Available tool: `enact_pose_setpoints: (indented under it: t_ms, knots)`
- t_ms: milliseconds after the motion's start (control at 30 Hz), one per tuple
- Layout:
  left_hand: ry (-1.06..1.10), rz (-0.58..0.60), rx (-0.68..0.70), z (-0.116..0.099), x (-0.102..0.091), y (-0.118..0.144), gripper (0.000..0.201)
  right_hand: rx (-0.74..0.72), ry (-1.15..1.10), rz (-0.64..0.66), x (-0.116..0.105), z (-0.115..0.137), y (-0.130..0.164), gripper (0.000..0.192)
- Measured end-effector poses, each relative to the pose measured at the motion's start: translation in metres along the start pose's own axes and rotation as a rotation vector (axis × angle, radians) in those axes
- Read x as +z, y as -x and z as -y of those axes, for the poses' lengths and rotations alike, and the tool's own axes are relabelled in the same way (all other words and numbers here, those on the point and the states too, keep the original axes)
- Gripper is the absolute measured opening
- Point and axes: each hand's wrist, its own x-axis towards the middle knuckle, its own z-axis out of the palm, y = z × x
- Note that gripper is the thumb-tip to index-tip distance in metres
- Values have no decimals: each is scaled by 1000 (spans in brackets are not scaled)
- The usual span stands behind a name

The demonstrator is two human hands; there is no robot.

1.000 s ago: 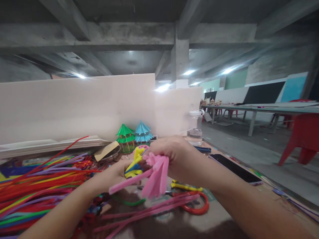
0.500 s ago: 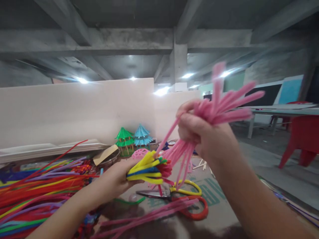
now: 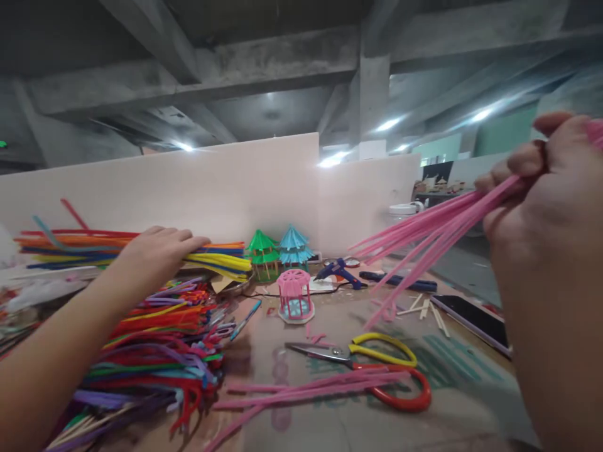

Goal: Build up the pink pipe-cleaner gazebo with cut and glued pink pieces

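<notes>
Pink stems (image 3: 424,242) fan left from right hand (image 3: 541,188).

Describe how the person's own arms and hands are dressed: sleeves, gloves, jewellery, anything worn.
Both arms are bare as far as the view shows. The left hand and right hand wear no gloves, and no rings, watch or bracelet show. No sleeve edge is in view on either forearm. The right hand is close to the camera and blurred.

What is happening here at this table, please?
A person is sorting craft pipe cleaners. The right hand holds up a bunch of pink pipe cleaners; the left hand holds a mixed-colour bundle above a big loose pile. On the table lie scissors, more pink stems, a small pink model and a phone.
</notes>
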Motion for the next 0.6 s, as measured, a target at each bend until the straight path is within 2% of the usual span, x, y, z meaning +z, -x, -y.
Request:
enact_pose_setpoints:
  t_ms: [67,133,300,400,467,533,600]
  knots:
    - [-78,93,-26,23,16,11,32,13,-2,62,5,-5,10,37]
    - [-102,128,-41,37,23,20,29,23,0,126,10,-11,20,34]
    - [-126,44,-160,55,9,26,38,68,44,269,17,-22,35,36]
    - [24,84,-231,58,13,28,40,81,29,311,18,-23,41,35]
    - [211,158,-213,54,31,33,41,93,22,329,18,-22,43,37]
    - [397,270,-222,47,59,41,41,117,30,351,18,-21,44,38]
    - [426,319,-251,40,88,49,41,123,41,387,16,-22,46,37]
